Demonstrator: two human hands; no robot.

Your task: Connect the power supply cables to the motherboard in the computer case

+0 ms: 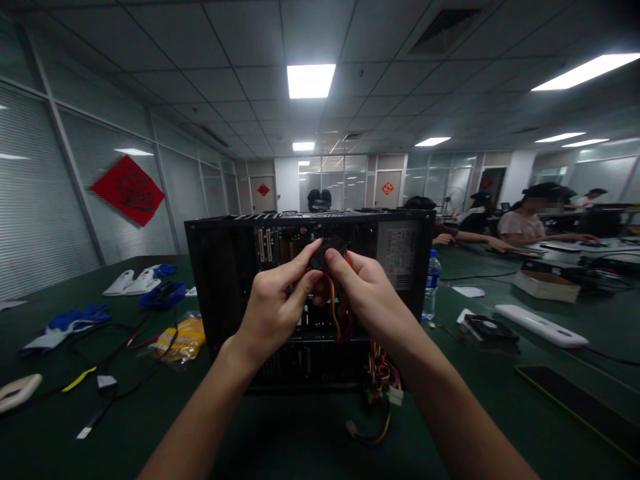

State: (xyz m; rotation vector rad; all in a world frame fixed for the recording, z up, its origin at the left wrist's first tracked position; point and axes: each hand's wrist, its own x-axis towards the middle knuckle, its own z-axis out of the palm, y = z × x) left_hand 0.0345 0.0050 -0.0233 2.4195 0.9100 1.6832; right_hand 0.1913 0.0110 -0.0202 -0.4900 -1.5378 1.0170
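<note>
Both my hands meet in front of an open black computer case (215, 267) standing on the table. Between them is a black cable connector (327, 253) with red and yellow wires (336, 307) running down from it. My left hand (280, 293) pinches its left side with thumb and fingers. The thumb of my right hand (363, 283) presses on its face, with the fingers curled behind. Inside the case show expansion slots (267, 245) and a labelled power supply (400, 247). A bundle of coloured cables (383, 370) hangs out at the lower right, loose plugs at its ends.
Left on the table are blue-and-white gloves (75, 323), a yellow bag (183, 339) and black cables. At right stand a water bottle (431, 283), a black fan-like part (487, 330), a white power strip (543, 325) and a cardboard box (547, 285). Other people sit farther back.
</note>
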